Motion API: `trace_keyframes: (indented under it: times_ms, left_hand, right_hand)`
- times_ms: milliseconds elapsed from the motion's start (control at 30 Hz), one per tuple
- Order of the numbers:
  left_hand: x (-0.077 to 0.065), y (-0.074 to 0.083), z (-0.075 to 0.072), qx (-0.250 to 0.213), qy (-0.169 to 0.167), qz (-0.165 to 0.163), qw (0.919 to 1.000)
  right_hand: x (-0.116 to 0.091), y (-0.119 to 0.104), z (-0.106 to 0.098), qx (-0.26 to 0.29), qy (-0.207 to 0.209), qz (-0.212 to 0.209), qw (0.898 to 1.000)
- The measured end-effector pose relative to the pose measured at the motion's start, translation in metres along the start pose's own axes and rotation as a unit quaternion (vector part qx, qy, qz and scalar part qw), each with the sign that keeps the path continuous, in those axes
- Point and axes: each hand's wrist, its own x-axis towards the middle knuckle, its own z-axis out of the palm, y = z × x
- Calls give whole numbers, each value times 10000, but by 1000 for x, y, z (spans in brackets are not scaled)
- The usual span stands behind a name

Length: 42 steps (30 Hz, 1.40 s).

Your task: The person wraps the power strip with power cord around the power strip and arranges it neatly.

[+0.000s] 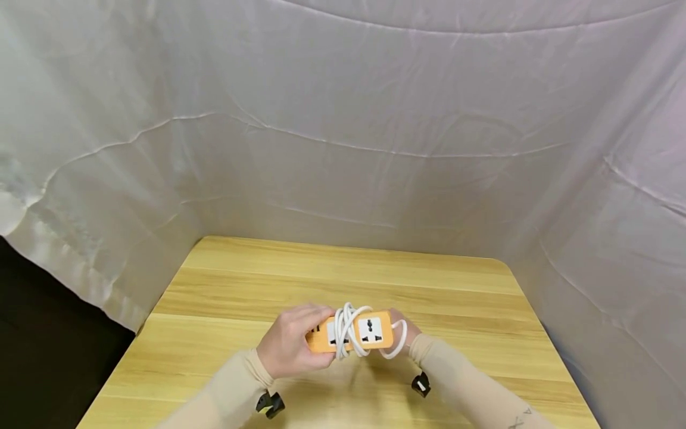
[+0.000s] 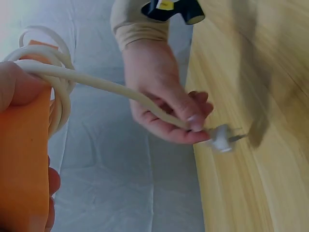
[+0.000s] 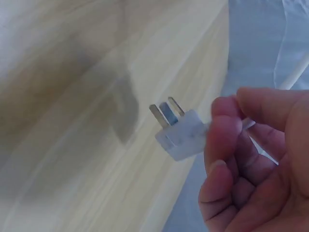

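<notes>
An orange power strip [image 1: 370,329] with white sockets is held up above the table, its socket face upward in the head view. My left hand [image 1: 295,342] grips one end, thumb and fingers on opposite edges. Loops of white cord [image 1: 345,333] wrap the strip's middle. From there the cord stretches to my right hand [image 2: 161,96], which pinches it between thumb and fingers just behind the plug. That white plug [image 3: 183,137] points away from the fingers with three metal prongs showing. In the head view the strip hides the plug and part of my right hand [image 1: 408,333].
Beneath both hands lies a light wood-grain table [image 1: 321,274]. Pale grey cloth [image 1: 375,119] hangs behind it and along both sides. A black area [image 1: 48,351] shows at the lower left. Each wrist carries a small black device.
</notes>
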Motion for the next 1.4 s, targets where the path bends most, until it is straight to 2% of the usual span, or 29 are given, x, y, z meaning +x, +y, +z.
trace_keyframes:
  times_ms: [100,233,300,467,600,733,800,967,1300,1400]
  left_hand:
    - [-2,1,3,24,-160,50,9999]
    - [-6,2,7,110,-408,146,9990]
    - [-7,2,10,153,-524,194,9983]
    - [-9,3,15,191,-710,281,9969]
    - [-10,2,18,268,-789,341,9959]
    - [-12,0,21,366,-863,362,9949]
    - [-13,0,23,408,-911,335,9944]
    - [-15,-2,25,451,-1101,114,9928]
    - [-18,-8,28,347,-1587,-270,9863]
    - [-19,-10,29,226,-1754,-458,9832]
  right_hand:
    - [6,3,-3,603,-35,360,9975]
    - [14,4,-8,996,75,906,9909]
    - [16,4,-11,1234,221,1013,9869]
    - [21,3,-15,1738,650,981,9777]
    - [25,2,-17,2351,821,1200,9610]
    - [29,-1,-22,2921,812,1608,9393]
    - [31,-3,-25,3083,769,1684,9331]
    - [33,-4,-30,3284,601,1470,9311]
    - [34,-14,-34,3453,194,858,9344]
    - [33,-20,-37,3350,18,716,9395]
